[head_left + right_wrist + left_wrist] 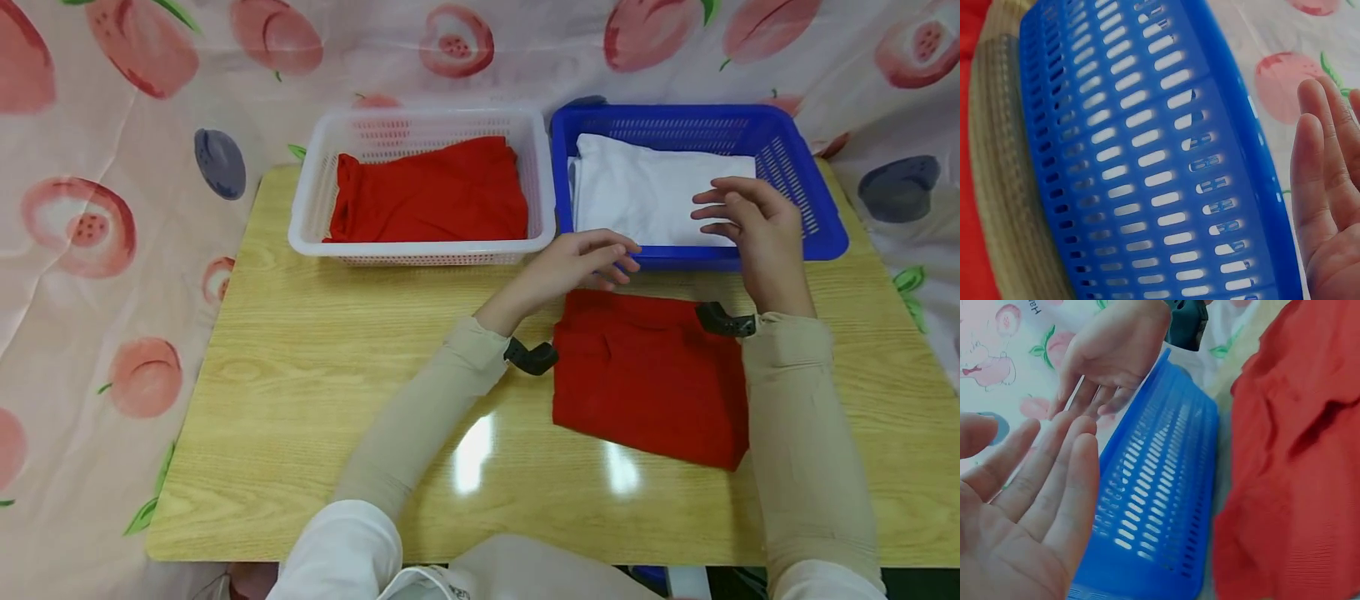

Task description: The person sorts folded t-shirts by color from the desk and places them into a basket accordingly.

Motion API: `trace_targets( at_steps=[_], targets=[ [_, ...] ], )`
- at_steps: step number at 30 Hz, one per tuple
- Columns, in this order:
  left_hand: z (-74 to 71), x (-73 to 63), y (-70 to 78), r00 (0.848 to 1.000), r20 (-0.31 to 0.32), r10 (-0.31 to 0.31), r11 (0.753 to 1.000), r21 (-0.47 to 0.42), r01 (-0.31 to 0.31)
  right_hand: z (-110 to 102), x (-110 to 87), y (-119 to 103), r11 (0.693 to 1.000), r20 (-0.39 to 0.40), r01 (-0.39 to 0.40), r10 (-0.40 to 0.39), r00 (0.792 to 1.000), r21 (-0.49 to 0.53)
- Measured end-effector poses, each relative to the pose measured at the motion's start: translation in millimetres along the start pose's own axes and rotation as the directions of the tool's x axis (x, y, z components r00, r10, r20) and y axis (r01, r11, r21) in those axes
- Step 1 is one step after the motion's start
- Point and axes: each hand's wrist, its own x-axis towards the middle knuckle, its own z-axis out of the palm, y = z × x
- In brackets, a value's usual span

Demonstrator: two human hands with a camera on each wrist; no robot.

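Folded white cloth [645, 192] lies in the blue basket [821, 212] at the back right. My right hand [761, 221] hovers over the right part of that cloth, fingers extended and holding nothing. Near the basket's front left corner is my left hand [577, 262], its fingers relaxed and pointing right, with nothing in them. A folded red garment [645, 375] lies flat on the table between my forearms, just in front of the blue basket. In the left wrist view both palms face each other above the basket's perforated side [1154, 469].
A white basket [307, 208] with a folded red garment [435, 192] in it stands left of the blue one. Both sit at the back of the wooden table [300, 375], against a fruit-print cloth [375, 50]. A black wrist strap [531, 357] is on my left sleeve.
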Motion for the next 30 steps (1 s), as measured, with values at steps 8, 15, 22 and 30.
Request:
trace_targets(
  at_steps=[8,15,22,30],
  targets=[
    [-0.2,-30.3,-15.9,0.997,0.049,-0.059,0.992,0.116,0.053,-4.6,-31.6,-1.2,0.998,-0.012,-0.034,0.035,0.999,0.045],
    [-2.9,-51.6,-30.4,0.998,-0.011,-0.054,0.994,0.093,0.055,-14.2,-62.4,4.2,0.993,0.007,-0.059,0.059,0.998,0.105],
    [-7.8,-64.7,-47.0,0.994,-0.056,-0.093,0.996,0.007,0.094,-27.0,-86.9,16.0,0.978,-0.013,-0.111,0.115,0.993,0.179],
    [-15.7,-70.0,-67.1,0.99,-0.131,-0.051,0.997,-0.063,0.044,-33.9,-104.3,19.8,0.968,-0.045,-0.121,0.134,0.99,0.219]
  ],
)
